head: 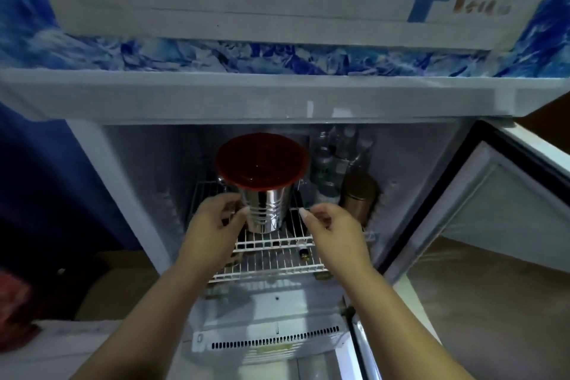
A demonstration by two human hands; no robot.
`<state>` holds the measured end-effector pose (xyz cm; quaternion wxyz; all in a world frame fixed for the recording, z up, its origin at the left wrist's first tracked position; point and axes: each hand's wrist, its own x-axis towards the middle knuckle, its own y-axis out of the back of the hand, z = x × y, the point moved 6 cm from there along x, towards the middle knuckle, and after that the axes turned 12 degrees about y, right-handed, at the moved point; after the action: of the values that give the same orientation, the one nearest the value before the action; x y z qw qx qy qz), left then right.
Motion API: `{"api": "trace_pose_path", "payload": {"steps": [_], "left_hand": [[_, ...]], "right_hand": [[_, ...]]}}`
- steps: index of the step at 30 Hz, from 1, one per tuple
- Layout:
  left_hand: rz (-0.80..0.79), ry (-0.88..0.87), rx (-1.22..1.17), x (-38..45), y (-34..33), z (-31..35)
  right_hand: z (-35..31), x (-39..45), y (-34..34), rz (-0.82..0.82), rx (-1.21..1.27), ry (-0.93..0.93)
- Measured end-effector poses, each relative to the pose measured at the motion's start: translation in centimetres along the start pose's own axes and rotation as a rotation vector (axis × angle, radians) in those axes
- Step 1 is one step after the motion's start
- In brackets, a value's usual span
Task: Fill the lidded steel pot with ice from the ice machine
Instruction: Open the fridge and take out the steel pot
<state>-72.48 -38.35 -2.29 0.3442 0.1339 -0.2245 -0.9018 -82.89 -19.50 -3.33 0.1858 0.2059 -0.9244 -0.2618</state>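
A ribbed steel pot [266, 210] with a dark red lid [261, 160] stands on a white wire shelf [277, 244] inside the open lower compartment of a white machine. My left hand [216, 225] is at the pot's left side, its fingers touching or nearly touching the wall; whether it grips is unclear. My right hand [331, 228] hovers a short way right of the pot, fingers loosely curled, holding nothing. No ice shows.
Clear bottles [331, 160] and a brown metal canister [359, 194] stand at the back right of the shelf. The compartment door [493, 203] hangs open to the right. A white ledge [277, 95] juts out above. A cardboard box [114, 284] sits lower left.
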Motion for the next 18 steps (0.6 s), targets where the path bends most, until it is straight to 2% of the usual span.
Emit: {"api": "trace_pose_path", "payload": {"steps": [3, 8, 13, 18], "left_hand": [[0.082, 0.013, 0.035, 3.0, -0.3, -0.7], [0.160, 0.143, -0.002, 7.1, -1.5, -1.3], [0.142, 0.199, -0.077, 10.6, -2.7, -2.3], [0.107, 0.216, -0.100, 12.5, -3.2, -3.0]], "right_hand": [[1.4, 3.3, -0.8, 0.021, 0.055, -0.063], [2.7, 8.8, -3.2, 0.006, 0.107, -0.073], [3.9, 12.4, -5.0, -0.011, 0.112, -0.128], [5.5, 14.3, -7.5, -0.016, 0.238, -0.096]]}}
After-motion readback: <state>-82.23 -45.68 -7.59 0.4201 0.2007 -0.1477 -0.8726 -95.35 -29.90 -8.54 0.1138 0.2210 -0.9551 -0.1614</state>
